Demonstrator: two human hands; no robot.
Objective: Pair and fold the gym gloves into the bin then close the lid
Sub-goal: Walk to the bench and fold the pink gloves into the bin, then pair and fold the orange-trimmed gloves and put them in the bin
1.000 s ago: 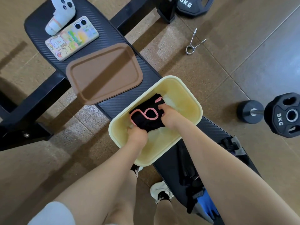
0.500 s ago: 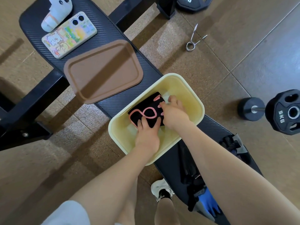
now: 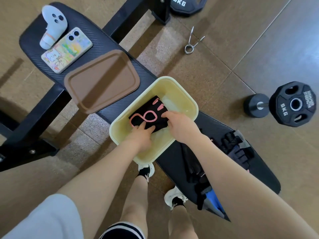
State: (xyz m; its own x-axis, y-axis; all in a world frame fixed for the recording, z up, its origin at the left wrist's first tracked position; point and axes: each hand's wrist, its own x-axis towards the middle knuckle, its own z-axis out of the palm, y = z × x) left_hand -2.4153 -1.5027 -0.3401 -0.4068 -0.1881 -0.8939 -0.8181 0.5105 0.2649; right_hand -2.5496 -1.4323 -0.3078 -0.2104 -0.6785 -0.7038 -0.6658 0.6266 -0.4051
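A pale yellow bin (image 3: 174,83) stands on the black weight bench (image 3: 96,28). Inside it lies a folded black glove pair with pink outlines (image 3: 148,114). My left hand (image 3: 140,137) rests flat on the bundle's near edge, fingers spread on the fabric. My right hand (image 3: 181,125) presses its right side with the fingertips. The brown lid (image 3: 101,81) lies flat on the bench to the left of the bin. More dark gloves (image 3: 236,149) lie on the bench to the right, and a black and blue pair (image 3: 205,192) sits near my right forearm.
A phone in a colourful case (image 3: 67,49) and a white controller (image 3: 51,26) sit at the bench's far end. On the floor are a spring collar clip (image 3: 191,42), a 5 kg dumbbell (image 3: 291,104) and a 10 kg plate (image 3: 186,4). My feet stand below the bin.
My left hand went from the bin's near wall onto the folded gloves. My right hand stayed on the bundle and shifted slightly. The bundle sits flatter in the bin.
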